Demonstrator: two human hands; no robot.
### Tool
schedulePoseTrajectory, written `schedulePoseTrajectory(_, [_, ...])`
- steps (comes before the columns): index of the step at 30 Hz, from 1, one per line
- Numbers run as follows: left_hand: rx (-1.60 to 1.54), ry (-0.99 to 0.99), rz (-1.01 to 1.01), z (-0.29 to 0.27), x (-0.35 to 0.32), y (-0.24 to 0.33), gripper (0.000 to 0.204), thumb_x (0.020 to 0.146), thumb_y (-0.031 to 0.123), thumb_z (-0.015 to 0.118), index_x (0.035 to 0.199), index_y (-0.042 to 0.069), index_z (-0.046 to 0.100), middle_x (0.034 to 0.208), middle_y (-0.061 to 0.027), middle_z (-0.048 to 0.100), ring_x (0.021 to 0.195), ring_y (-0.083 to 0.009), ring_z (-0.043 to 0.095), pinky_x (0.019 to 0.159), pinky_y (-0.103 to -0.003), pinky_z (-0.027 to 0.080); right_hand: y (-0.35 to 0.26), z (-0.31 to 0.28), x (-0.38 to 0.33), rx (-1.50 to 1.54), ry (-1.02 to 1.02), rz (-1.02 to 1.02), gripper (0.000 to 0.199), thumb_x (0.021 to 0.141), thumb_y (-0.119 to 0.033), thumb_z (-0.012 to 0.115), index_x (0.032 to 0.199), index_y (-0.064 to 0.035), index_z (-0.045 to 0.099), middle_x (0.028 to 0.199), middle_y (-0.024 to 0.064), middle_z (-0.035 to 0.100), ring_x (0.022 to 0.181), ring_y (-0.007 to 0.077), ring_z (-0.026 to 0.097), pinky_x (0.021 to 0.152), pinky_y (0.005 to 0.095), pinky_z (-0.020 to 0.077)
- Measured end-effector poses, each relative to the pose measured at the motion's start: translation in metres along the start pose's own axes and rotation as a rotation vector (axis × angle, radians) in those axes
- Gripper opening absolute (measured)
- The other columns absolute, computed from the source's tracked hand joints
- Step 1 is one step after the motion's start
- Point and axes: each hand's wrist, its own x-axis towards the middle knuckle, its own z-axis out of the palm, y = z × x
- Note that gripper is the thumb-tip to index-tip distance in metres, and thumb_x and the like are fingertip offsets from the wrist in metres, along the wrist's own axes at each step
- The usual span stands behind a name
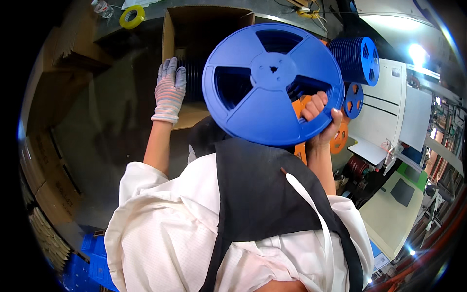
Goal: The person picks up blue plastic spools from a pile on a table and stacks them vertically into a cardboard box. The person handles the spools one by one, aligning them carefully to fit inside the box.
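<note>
over the open cardboard box (194,29), the person's right hand (322,118) is bare and closed around the lower rim of a big blue plastic reel (272,82), fingers hooked through one of its spoke openings, holding it up flat toward the camera. the left hand (169,90), in a striped knit glove, rests fingers-down on the dark reels standing in the box; i cannot tell if it grips one. beyond the held reel sits a stack of blue reels (354,59).

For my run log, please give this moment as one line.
left hand: gloved, in cardboard box | right hand: bare, holds blue reel
</note>
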Motion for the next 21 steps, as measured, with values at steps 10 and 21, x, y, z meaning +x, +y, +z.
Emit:
schedulePoseTrajectory(10, [-0.078, -0.528, 0.808, -0.043, -0.028, 0.088, 0.049, 0.075, 0.012, 0.065, 0.122, 0.005, 0.056, 0.124, -0.0166, 0.056, 0.125, -0.0361, 0.047, 0.108, -0.048, 0.036, -0.007, 0.012, 0.016, -0.157, 0.032, -0.004, 0.021, 0.083, -0.022, 0.059, 0.090, -0.0062, 0.047, 0.067, -0.0015, 0.034, 0.057, 0.0089, 0.033, 0.054, 0.0244, 0.0316])
schedulePoseTrajectory(21, [-0.193, -0.632, 0.681, -0.060, -0.035, 0.087, 0.037, 0.084, 0.002, 0.054, 0.121, 0.005, 0.056, 0.123, -0.0168, 0.059, 0.108, -0.0351, 0.060, 0.089, -0.038, 0.052, -0.021, 0.025, 0.022, -0.469, 0.249, -0.058, 0.043, 0.094, -0.045, 0.057, 0.104, -0.0031, 0.055, 0.080, 0.0052, 0.053, 0.075, 0.0168, 0.055, 0.070, 0.0333, 0.0511])
